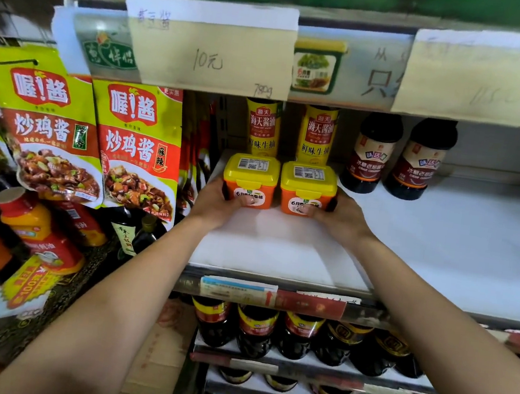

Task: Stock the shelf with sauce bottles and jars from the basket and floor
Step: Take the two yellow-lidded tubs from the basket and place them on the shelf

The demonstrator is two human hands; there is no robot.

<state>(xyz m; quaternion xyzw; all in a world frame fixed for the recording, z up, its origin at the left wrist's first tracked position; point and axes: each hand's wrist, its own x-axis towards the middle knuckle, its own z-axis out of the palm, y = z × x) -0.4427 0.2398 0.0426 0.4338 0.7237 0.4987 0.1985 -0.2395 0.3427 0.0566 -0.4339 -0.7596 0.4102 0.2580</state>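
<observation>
Shelf [278,251] stock: left tub [250,177] and right tub [307,186] sit just before the soy bottles [262,128]. Your left grip [215,199] and right grip [344,217] clamp one each; push both back squarely.

Shelf board [442,248]: bare white surface is lying open from 3 to 5 o'clock of the two orange tubs [250,181]. Yellow soy bottles [262,128] are standing just behind at 12 o'clock; dark bottles [372,155] are blocking 1 o'clock; sauce pouches [137,149] are crowding 9 o'clock; price cards [208,56] are overhanging above.
</observation>
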